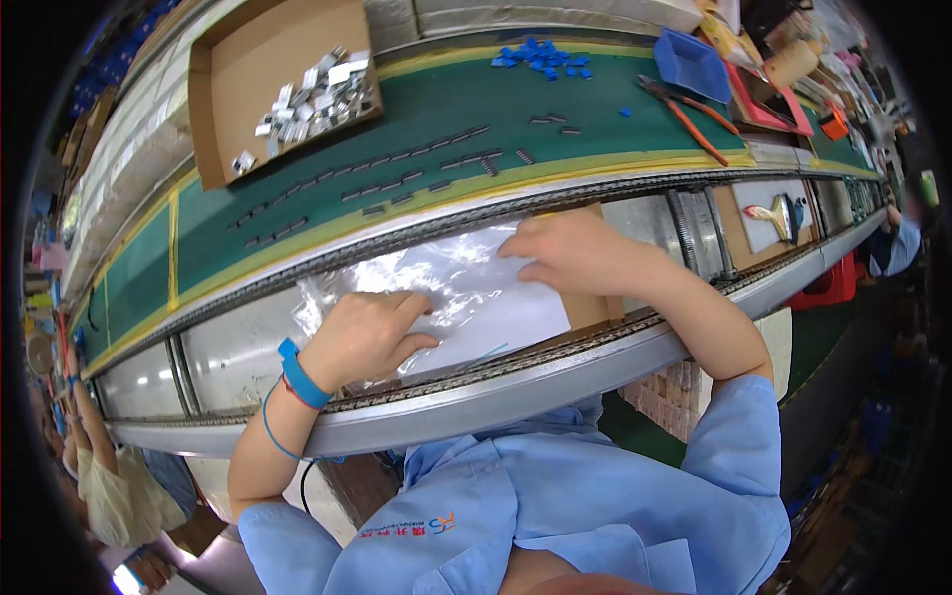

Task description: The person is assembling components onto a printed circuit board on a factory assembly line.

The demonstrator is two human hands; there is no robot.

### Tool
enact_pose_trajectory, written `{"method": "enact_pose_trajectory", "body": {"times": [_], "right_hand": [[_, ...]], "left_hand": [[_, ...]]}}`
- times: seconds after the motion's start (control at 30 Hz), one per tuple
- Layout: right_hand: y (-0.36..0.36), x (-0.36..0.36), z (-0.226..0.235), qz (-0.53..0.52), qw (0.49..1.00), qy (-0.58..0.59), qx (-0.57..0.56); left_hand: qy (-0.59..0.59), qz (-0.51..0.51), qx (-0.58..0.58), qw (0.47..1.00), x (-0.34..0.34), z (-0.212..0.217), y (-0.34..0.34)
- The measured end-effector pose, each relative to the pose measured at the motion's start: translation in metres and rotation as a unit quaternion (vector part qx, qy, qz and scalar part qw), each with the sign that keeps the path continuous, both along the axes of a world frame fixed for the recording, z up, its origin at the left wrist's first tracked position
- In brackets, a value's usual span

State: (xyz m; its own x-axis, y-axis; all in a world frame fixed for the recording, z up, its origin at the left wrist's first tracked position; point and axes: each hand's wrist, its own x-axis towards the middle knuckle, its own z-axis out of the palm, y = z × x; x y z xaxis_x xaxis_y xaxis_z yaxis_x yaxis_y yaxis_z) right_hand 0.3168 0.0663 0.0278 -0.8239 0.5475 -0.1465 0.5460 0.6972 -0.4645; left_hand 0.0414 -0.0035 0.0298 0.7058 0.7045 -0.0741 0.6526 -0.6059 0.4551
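A clear plastic bag [426, 273] lies wrinkled over a white sheet [521, 312] on the conveyor, with brown cardboard [592, 309] beneath at the right. My left hand [369, 332] rests on the bag's left part, its thumb apart from bent fingers. Over the sheet's upper right part is my right hand [570, 248], its fingertips touching the bag and a gap showing between thumb and fingers. Neither hand visibly grips anything. A blue wristband [304, 373] with a cord circles my left wrist.
Beyond the conveyor rail [426, 397], a green bench holds rows of small black parts [397, 159], blue pieces [540, 58], orange-handled pliers [694, 124] and a blue bin [691, 64]. A cardboard tray [223, 94] contains metal parts. A brush [783, 218] lies right; a person [124, 491] is left.
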Motion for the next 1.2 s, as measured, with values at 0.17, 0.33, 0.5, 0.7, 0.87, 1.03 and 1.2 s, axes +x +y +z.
{"method": "enact_pose_trajectory", "body": {"times": [0.17, 0.33, 0.5, 0.7, 0.87, 1.03, 1.2], "right_hand": [[0.026, 0.011, 0.038, -0.13, 0.97, 0.187, 0.09], [0.073, 0.062, 0.035, -0.353, 0.891, 0.122, 0.256], [0.096, 0.099, 0.005, -0.405, 0.874, 0.08, 0.256], [0.084, 0.074, 0.013, -0.44, 0.861, -0.006, 0.256], [0.077, 0.068, 0.018, -0.42, 0.866, 0.0, 0.272], [0.077, 0.064, 0.015, -0.407, 0.87, 0.03, 0.276], [0.081, 0.07, 0.01, -0.39, 0.872, 0.043, 0.293]], "left_hand": [[0.022, 0.028, -0.052, 0.998, -0.009, -0.016, -0.005], [0.059, 0.039, -0.102, 0.992, -0.015, -0.022, -0.011], [0.089, 0.062, -0.145, 0.983, -0.018, -0.017, -0.008], [0.086, 0.067, -0.16, 0.981, -0.022, -0.019, -0.008], [0.077, 0.067, -0.169, 0.98, -0.021, -0.019, -0.006], [0.069, 0.072, -0.192, 0.976, -0.024, -0.023, -0.004], [0.038, 0.066, -0.187, 0.979, -0.024, -0.023, -0.001]]}}
